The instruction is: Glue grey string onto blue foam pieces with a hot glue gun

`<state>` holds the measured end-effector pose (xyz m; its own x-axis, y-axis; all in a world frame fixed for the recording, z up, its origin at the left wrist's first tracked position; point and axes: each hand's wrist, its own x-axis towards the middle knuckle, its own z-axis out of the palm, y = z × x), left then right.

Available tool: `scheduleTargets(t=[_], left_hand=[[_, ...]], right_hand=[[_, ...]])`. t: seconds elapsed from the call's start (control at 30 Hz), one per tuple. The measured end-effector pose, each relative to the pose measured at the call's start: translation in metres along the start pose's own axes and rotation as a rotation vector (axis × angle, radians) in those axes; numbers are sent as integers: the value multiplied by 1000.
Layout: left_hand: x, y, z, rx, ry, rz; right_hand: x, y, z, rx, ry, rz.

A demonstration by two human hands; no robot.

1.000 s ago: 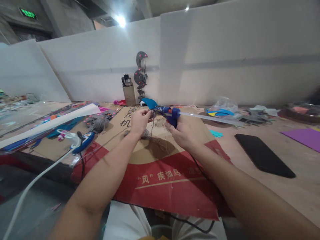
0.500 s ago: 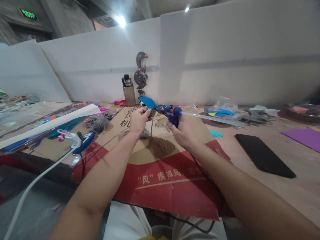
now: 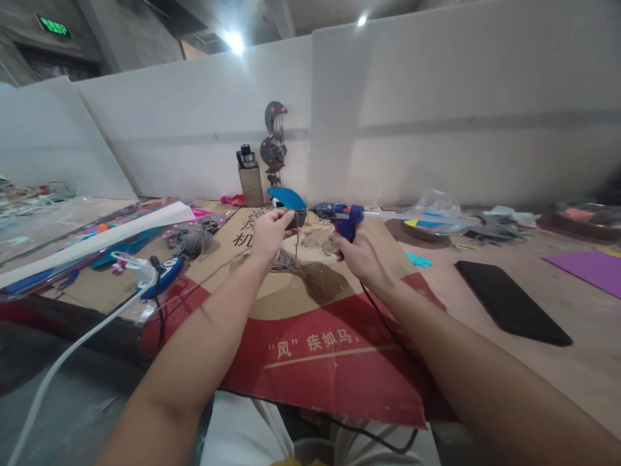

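Observation:
My right hand (image 3: 359, 257) is wrapped round the grip of a blue hot glue gun (image 3: 343, 217) with a clear glue stick poking out of its back; its nozzle points left. My left hand (image 3: 270, 233) pinches a blue foam shape (image 3: 287, 197) that has grey string (image 3: 296, 246) hanging down from it. The nozzle tip sits a little to the right of the foam piece, not touching it. Both hands hover over a brown and red cardboard sheet (image 3: 310, 349).
A black phone (image 3: 512, 301) lies at the right, a purple sheet (image 3: 589, 268) beyond it. A bottle (image 3: 251, 175) and a grey hanging ornament (image 3: 273, 142) stand by the white back wall. Another blue glue gun (image 3: 160, 277), grey yarn (image 3: 193, 239) and foam scraps lie left.
My right hand has drawn the glue gun to the right, away from the blue foam piece. My left hand keeps holding the foam piece in nearly the same spot.

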<state>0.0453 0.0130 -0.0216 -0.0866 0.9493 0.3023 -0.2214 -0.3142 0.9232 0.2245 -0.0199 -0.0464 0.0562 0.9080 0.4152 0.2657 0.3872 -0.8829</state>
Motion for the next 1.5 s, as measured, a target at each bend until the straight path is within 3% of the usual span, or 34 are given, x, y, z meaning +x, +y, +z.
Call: scheduleTargets(t=[0.17,0.23,0.3,0.43,0.53,0.6,0.67,0.8,0.9,1.0,1.23,1.5], left_hand=[[-4,-1,6,-35,-27,-60],[-5,-3,8,-19,-32,-54],[-8,-4,11,28,-34,-22],[-14,-3,15,182,-53,77],[-18,0,17,283,-59,136],[-21,3,17,359,-58,187],[-25,6,18,445,-67,253],[-35,13,21,608,-93,404],[-39,16,24,655,-114,431],[-38,12,24,611,-130,367],[-27,-1,22,380,-168,145],[-28,1,28,149,-111,-37]], right_hand=[[11,19,-4,200,-80,270],[15,30,-8,169,-139,310],[16,39,-13,-3,-165,336],[13,36,-28,-576,-74,162],[9,18,-32,-770,-13,-13],[6,5,-25,-665,11,-65],[2,-7,-10,-384,11,-44],[-10,-19,19,326,-56,157],[-14,-23,24,582,-103,293],[-11,-23,18,562,-44,346],[-8,-26,7,220,76,108],[-8,-30,0,53,129,51]])
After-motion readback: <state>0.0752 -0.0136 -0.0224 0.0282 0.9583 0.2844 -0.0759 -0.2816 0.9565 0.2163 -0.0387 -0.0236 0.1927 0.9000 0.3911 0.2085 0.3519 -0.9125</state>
